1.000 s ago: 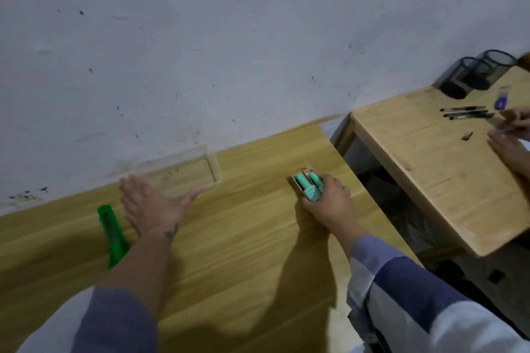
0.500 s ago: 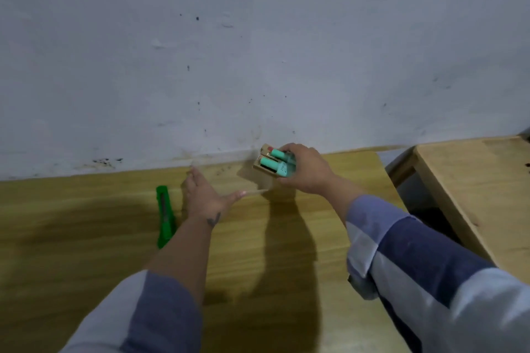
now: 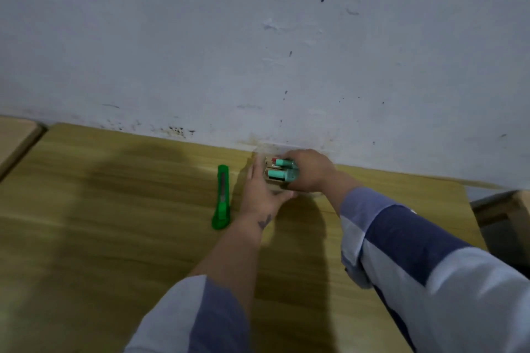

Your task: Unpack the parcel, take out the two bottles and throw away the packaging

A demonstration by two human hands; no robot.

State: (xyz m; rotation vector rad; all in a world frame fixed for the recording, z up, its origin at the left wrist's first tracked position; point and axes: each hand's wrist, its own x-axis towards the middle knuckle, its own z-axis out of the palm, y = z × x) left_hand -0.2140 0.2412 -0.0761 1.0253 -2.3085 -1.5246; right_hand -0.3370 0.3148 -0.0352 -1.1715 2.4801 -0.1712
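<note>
A small open cardboard parcel (image 3: pixel 273 180) holds two teal bottles (image 3: pixel 277 174) lying side by side, with a red cap showing at the far end. My right hand (image 3: pixel 311 173) grips the parcel from the right and holds it just over a clear plastic tray (image 3: pixel 315 194) by the wall. My left hand (image 3: pixel 259 192) lies flat with its fingers spread against the tray's left side, touching the parcel. Most of the tray is hidden by both hands.
A green utility knife (image 3: pixel 221 198) lies on the wooden table (image 3: pixel 114 223) just left of my left hand. The white wall (image 3: pixel 258 51) runs along the table's far edge. Another table's corner (image 3: pixel 17 135) shows at the far left, and the table's right edge drops off (image 3: pixel 476 223).
My right hand has carried the parcel with the bottles left and toward the wall, until it meets my left hand over the tray. The left hand has stayed by the tray.
</note>
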